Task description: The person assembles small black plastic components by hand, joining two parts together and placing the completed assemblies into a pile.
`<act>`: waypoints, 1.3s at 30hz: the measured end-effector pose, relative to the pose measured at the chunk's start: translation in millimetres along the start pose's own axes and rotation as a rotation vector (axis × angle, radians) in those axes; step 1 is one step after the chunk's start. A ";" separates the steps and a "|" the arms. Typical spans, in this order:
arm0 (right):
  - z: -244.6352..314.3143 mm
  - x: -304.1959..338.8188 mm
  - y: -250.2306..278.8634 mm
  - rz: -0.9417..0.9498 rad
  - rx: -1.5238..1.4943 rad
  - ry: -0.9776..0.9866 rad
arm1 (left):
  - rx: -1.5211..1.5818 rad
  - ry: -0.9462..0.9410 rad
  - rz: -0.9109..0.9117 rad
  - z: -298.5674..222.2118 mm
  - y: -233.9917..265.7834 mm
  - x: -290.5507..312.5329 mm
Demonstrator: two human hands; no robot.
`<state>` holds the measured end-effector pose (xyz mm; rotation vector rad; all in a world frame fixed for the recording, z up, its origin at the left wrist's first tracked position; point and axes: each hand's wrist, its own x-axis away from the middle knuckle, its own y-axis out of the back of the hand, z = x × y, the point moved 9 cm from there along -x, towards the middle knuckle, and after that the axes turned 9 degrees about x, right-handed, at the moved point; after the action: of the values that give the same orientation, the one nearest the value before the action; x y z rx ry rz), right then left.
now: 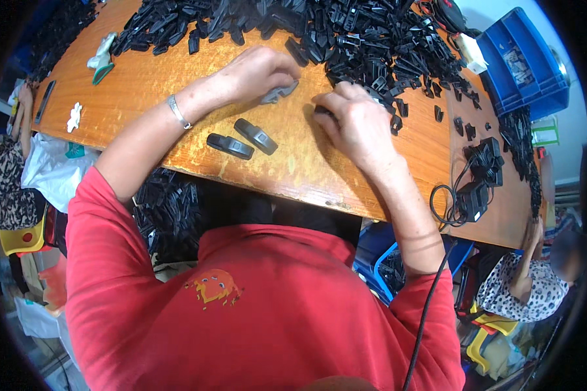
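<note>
Above the wooden table point(332, 173), my left hand point(257, 73) has its fingers closed on a grey plastic part point(280, 92), which shows below the fingertips. To its right, my right hand point(362, 124) is curled, with a dark plastic part point(324, 111) between thumb and fingers; most of that part is hidden. Two assembled-looking black plastic pieces lie side by side nearer the table's front edge: one black piece point(230, 146) on the left and a second black piece point(257, 135) touching or almost touching it. Just beyond both hands spreads a large heap of black plastic parts point(365, 45).
A blue bin point(525, 65) stands at the far right by a white box point(471, 53). Black power adapters with a coiled cable point(473, 199) lie at the right. A glove point(102, 55) lies at the far left. Co-workers sit at left point(10, 182) and right point(525, 287).
</note>
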<state>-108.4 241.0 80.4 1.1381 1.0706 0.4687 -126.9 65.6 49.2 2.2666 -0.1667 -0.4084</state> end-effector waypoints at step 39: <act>5.5 -21.6 -38.6 -0.116 -0.252 -0.045 | -0.088 -0.156 -0.110 -26.5 -0.4 42.2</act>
<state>-121.1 206.3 55.5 0.8562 1.0016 0.4695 -78.1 74.0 55.4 2.1632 -0.1022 -0.6391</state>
